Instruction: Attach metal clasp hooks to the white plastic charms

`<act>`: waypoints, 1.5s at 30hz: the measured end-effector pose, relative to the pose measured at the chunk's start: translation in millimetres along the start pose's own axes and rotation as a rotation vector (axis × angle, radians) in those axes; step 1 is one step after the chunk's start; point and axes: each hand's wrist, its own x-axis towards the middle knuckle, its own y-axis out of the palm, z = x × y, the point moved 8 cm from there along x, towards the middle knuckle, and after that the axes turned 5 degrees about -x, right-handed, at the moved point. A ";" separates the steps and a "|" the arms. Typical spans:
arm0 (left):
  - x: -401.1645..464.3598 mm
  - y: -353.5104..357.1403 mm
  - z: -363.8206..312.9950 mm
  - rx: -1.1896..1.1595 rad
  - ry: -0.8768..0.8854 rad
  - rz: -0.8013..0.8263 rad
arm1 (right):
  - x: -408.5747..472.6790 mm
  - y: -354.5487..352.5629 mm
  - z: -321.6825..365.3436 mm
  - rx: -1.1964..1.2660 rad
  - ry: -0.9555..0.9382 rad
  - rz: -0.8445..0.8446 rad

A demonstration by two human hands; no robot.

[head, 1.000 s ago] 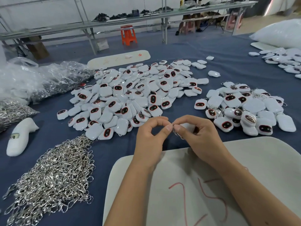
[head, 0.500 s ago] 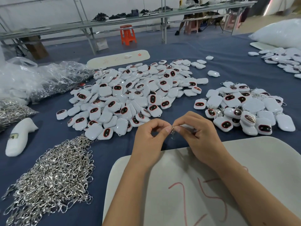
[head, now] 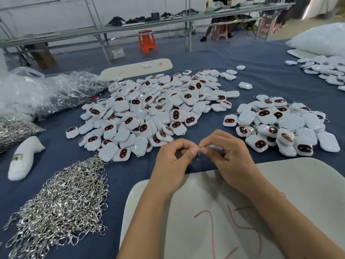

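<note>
The step in hand looks like the join itself: threading a clasp hook point(head: 198, 155) onto the loop of one white charm point(head: 214, 147). The left hand point(head: 172, 163) has thumb and forefinger curled into a pinch on the small metal hook, which dangles just below the point where the two grips meet. The right hand point(head: 226, 157) curls its fingers round the charm, of which only a white edge shows behind the fingertips; whether the hook has already caught the loop is too small to tell.

Both hands hover above the blue counter point(head: 261, 71), just beyond the near white board point(head: 308, 184) marked in red, forearms converging from below, wrists bent inward so the fingertips touch.

Beyond and to the left of the grips lies the big heap of bare charms point(head: 153, 113); beyond and to the right, a smaller heap point(head: 283, 126) in which metal glints between pieces, probably the finished ones. The loose pile of hooks point(head: 61, 206) lies to the left, nearer the body.

The next move probably calls for a fine push to seat the clasp, then a drop onto the right heap.
</note>
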 end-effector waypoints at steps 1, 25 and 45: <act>-0.1 0.9 -0.4 0.002 -0.001 0.007 | 0.0 -0.1 -0.3 -0.001 0.001 0.000; -7.3 23.5 -5.1 0.036 0.151 -0.294 | -6.4 -10.3 22.4 0.016 -0.055 -0.238; 0.2 5.5 -8.2 -0.084 0.124 -0.126 | -2.8 3.1 -12.0 0.322 0.208 -0.071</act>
